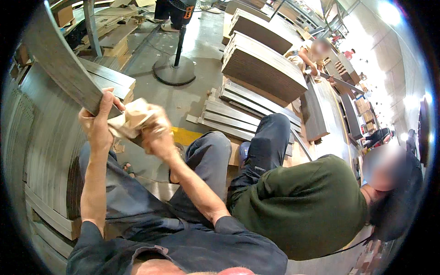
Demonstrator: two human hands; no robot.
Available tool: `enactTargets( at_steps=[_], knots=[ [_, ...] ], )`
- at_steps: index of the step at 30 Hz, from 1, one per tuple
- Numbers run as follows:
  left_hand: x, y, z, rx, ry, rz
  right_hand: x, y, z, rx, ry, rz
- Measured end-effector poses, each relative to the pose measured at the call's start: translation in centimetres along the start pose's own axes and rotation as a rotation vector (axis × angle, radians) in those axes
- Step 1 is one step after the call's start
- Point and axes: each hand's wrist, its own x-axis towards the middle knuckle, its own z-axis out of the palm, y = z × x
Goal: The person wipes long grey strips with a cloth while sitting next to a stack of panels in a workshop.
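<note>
A long grey wood-grain plank (64,59) is held near its lower end by the left hand (97,120), thumb and fingers closed on it, and is slanted toward the upper left beside a stack of grey planks (50,137). A crumpled beige cloth (134,117) is gripped in the blurred right hand (156,137) at that end; whether plank and cloth are pressed together cannot be told.

Black pedestal fan (177,64): stands on its round base.
Grey glossy floor (204,59): bears the fan and a yellow painted stripe (188,135).
Person in dark green top (302,206): sits at right.
Bright white ceiling light (390,10): glares at upper right.
</note>
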Motion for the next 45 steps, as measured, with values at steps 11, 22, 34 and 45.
enactTargets(
  at_steps=[11, 22, 34, 45],
  knots=[
    [0.5, 9.4, -5.5, -0.272, -0.145, 0.211, -2.4, 1.1, -0.1, -0.038, -0.343, -0.175],
    [1.0, 7.9, -5.7, 0.208, 0.050, 0.139, -4.3, 4.3, 1.1, 0.394, -0.182, 0.203],
    [-1.3, -3.3, -5.9, 0.404, -0.186, -0.043, 4.5, 7.6, -8.2, 1.170, 0.299, 0.475],
    [0.3, -6.1, -2.6, 0.531, -0.511, -0.151, 16.2, -4.8, -2.0, 0.954, 0.280, 0.416]
  ],
)
